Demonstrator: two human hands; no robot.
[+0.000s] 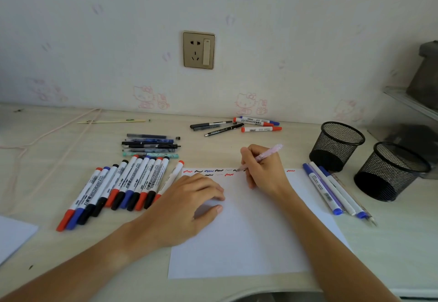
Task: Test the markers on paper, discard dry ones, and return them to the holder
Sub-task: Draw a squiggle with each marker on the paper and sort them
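Note:
A white sheet of paper (246,237) lies in front of me, with red, black and blue squiggles along its top edge. My right hand (265,171) grips a pink pen (267,153), its tip touching the paper near the squiggles. My left hand (189,202) rests flat on the sheet's left side, holding nothing. A row of whiteboard markers (123,188) with red, blue and black caps lies to the left. Two black mesh holders (336,145) (391,171) stand at the right.
A stack of dark and teal pens (151,146) lies behind the marker row. More pens and markers (237,125) lie by the wall. Three blue-tipped markers (331,189) lie between paper and holders. Another sheet (11,235) pokes in at the left; a cord (47,136) crosses the desk.

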